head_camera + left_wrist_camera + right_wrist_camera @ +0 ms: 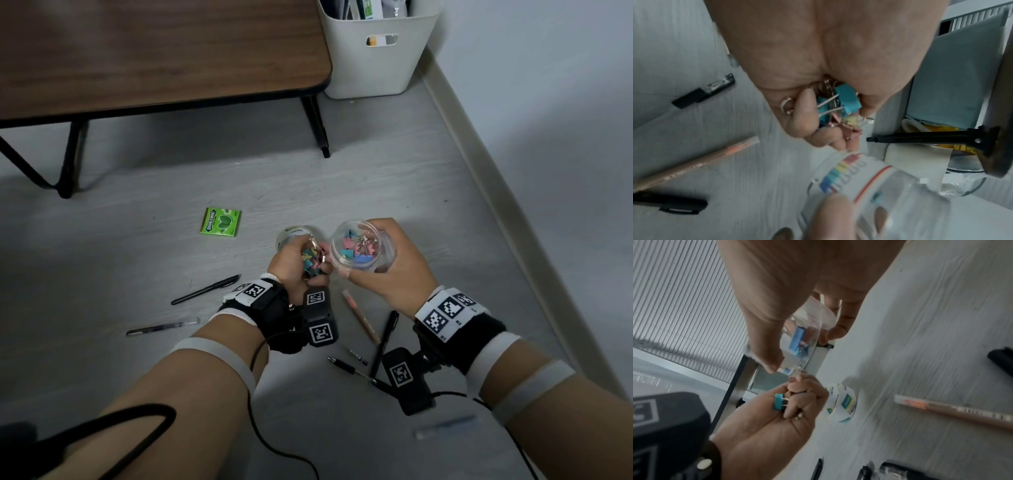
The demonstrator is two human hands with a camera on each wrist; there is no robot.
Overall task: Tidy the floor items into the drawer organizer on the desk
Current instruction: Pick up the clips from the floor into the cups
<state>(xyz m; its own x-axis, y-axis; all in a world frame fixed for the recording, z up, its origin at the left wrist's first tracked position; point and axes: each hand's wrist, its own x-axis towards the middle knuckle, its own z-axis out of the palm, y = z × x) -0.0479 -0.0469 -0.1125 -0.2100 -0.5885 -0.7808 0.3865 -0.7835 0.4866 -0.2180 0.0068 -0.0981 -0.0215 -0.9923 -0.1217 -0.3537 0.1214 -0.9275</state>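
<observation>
My right hand (383, 260) grips a clear plastic tub (359, 248) partly filled with pink and blue binder clips. The same tub (879, 186) shows blurred in the left wrist view and the tub (801, 340) shows between thumb and fingers in the right wrist view. My left hand (301, 263) is curled round a handful of coloured binder clips (840, 104), just left of the tub's rim. The tub's lid (840, 404) lies on the floor beyond the left hand. A green gum pack (221, 222) and several pens (205, 289) lie on the grey floor.
A low brown desk (154, 51) with black legs stands ahead on the left. A white bin (376, 48) holding papers sits by the wall. A pink-capped pen (361, 317) and black pens (385, 342) lie under my wrists. Cables trail from both wrist cameras.
</observation>
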